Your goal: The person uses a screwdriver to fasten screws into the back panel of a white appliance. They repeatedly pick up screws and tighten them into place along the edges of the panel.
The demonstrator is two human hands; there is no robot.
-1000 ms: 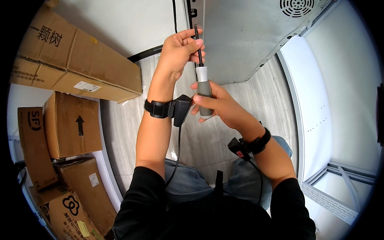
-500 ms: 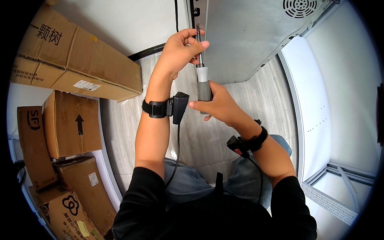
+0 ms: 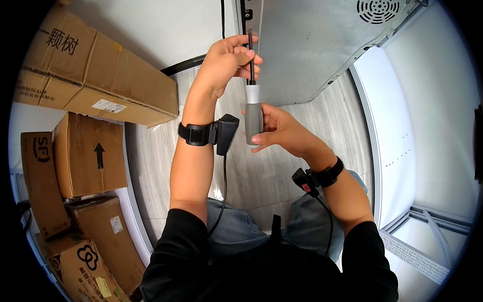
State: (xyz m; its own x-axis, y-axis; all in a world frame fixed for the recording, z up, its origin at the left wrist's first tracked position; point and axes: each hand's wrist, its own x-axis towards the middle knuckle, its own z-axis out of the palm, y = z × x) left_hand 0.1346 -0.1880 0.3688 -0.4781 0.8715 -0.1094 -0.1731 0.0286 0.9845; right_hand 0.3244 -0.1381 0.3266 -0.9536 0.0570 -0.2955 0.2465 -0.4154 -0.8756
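Note:
A screwdriver with a grey handle, a white collar and a dark slim shaft points away from me, its tip close to the edge of a grey metal panel. My right hand is closed on the handle, thumb lying across its lower end and fingers behind it. Farther up, my left hand pinches the shaft between thumb and fingers, just below the tip. Whether the tip touches a screw is too small to tell. Above the tip, a small black fitting sits on the panel's edge strip.
Cardboard boxes are stacked at left, with a long carton reaching toward the panel. A black cable hangs by the white wall. White perforated metal rails stand at right. Black straps with small devices circle both my wrists.
My right hand has rolled on the screwdriver handle, its thumb moving from the left side back to the right. My left thumb has slid slightly left along the shaft.

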